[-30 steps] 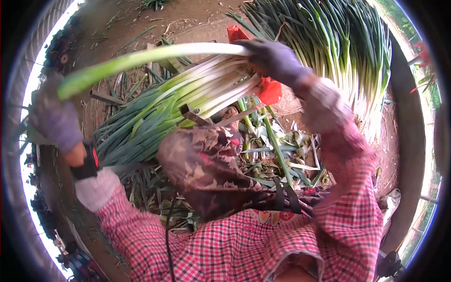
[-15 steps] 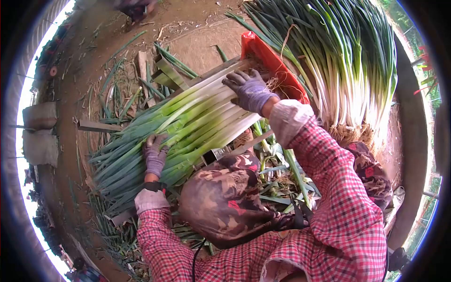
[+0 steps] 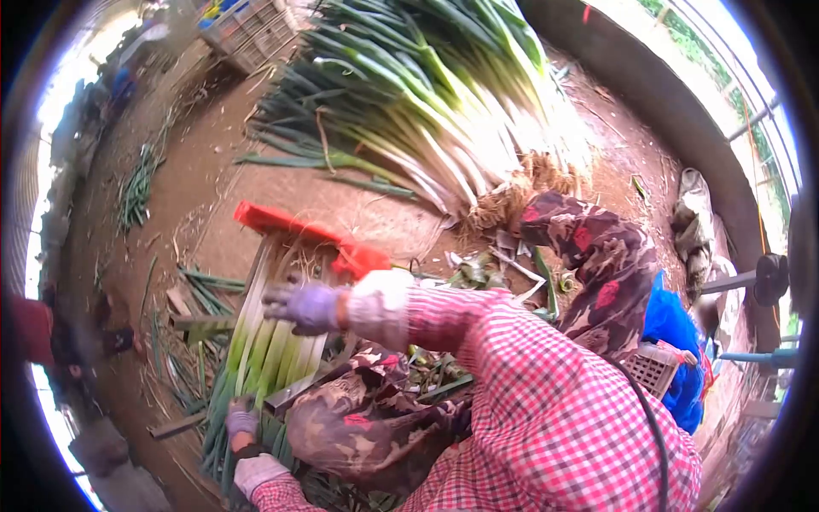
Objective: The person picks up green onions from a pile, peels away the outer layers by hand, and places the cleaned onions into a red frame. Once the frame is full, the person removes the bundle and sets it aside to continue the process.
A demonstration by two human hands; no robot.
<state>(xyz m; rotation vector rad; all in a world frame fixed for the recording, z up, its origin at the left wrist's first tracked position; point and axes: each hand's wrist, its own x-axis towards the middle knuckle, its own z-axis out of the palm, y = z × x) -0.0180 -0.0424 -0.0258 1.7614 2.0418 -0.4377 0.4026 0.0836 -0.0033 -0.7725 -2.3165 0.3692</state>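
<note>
A bundle of long green onions (image 3: 275,346) lies across a low metal stand, pale stems toward the red end plate (image 3: 294,226) and leaves pointing at me. My right hand (image 3: 307,307), in a purple-grey glove, is flat over the white stems with its fingers stretched out, slightly blurred. Lower down, my left hand (image 3: 242,420) in a matching glove rests on the green leaves with its fingers laid over them. The roots are against the red plate. My camouflage-covered knee (image 3: 341,418) is right beside the bundle.
A large pile of green onions (image 3: 461,111) lies on the dirt floor ahead, roots toward me. Behind it stands a plastic crate (image 3: 249,38). A blue bag (image 3: 670,350) and a white basket (image 3: 650,371) are at my right. Loose leaves litter the ground. Another person's leg shows at far left.
My view has swung to the right, bringing the big pile, crate and blue bag into sight. Both hands stay at the bundle, the right over the stems and the left on the leaves.
</note>
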